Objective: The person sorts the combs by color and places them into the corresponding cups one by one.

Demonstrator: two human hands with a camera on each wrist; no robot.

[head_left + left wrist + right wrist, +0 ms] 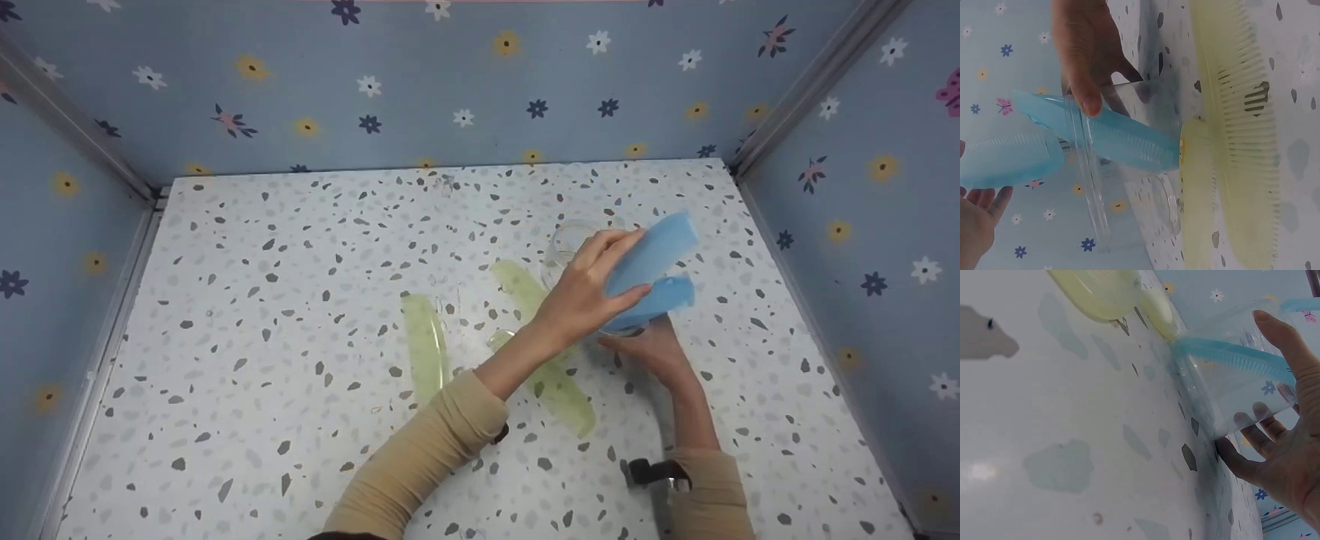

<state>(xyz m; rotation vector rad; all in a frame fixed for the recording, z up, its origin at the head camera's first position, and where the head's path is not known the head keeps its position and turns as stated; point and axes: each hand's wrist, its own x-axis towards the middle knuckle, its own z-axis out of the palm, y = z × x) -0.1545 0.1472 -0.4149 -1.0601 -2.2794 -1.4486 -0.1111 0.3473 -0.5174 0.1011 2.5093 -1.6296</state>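
Observation:
My left hand (585, 292) pinches a light blue comb (649, 251) near one end, raised above a clear plastic cup (1145, 107). The left wrist view shows this comb's teeth. Inside the cup stands a second blue comb (1230, 354), leaning so that its end sticks out past the rim. My right hand (1292, 444) grips the cup, thumb on one side and fingers on the other. In the head view, the left hand and the raised comb hide much of the cup. Pale green combs (424, 345) lie on the table to the left.
Another pale green comb (566, 397) lies partly under my left forearm. A clear round outline (566, 244) shows behind my left hand; I cannot tell whether it is a separate cup. Flower-patterned panels enclose the speckled white table (315, 255) at the back and sides.

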